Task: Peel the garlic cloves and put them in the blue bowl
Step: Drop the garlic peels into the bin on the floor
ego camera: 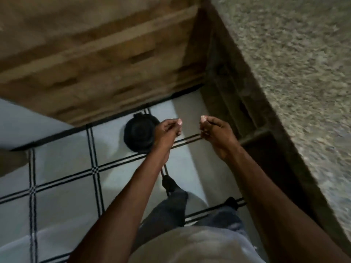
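Both hands — the left hand (167, 130) and right hand (214, 132) — hung over the tiled floor (62, 168) with fingers curled, seemingly pinching nothing. Neither garlic nor blue bowl showed; finding them on the desk — its speckled edge (294, 73) nearby — probably came first.

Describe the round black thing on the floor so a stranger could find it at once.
Start at the pale tiled floor with its black grid lines, and follow it up to the wooden cabinet front. Just below that wood, beside the left hand, lies a black disc. It is the only round dark object on the tiles; what it is, the blur hides.
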Motion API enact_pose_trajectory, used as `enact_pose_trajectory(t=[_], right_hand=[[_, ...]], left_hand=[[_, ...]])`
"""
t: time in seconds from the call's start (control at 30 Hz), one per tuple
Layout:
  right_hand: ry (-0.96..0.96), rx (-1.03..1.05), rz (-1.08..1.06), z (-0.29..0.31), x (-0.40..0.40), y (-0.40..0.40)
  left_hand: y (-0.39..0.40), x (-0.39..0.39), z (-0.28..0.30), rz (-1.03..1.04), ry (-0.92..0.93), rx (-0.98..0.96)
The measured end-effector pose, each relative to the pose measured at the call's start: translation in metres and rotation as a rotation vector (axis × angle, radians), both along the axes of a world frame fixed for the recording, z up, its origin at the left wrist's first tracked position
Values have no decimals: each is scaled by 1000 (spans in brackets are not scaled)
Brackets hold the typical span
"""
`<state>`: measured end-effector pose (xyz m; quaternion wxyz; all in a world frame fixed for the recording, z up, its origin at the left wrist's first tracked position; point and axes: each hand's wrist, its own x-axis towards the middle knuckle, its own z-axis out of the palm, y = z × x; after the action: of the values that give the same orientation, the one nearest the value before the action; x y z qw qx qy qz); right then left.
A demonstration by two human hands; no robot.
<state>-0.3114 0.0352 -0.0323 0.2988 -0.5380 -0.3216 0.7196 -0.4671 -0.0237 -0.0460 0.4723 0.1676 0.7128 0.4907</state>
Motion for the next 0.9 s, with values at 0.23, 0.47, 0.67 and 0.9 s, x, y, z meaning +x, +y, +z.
enact_pose_trajectory(t=[0.23, 0.47, 0.67, 0.9], right_hand=[[-4, -96, 202, -27, -137, -26], [-121, -110, 363, -45, -202, -52], [-190, -103, 433, -63, -255, -58], [-190, -117, 504, -104, -303, -55]], left_hand=[[-56, -128, -18, 237, -75, -103], [-99, -197, -41, 393, -108, -130], [-112, -232, -63, 455, -124, -179], [-106, -255, -113, 391, -115, -237]])
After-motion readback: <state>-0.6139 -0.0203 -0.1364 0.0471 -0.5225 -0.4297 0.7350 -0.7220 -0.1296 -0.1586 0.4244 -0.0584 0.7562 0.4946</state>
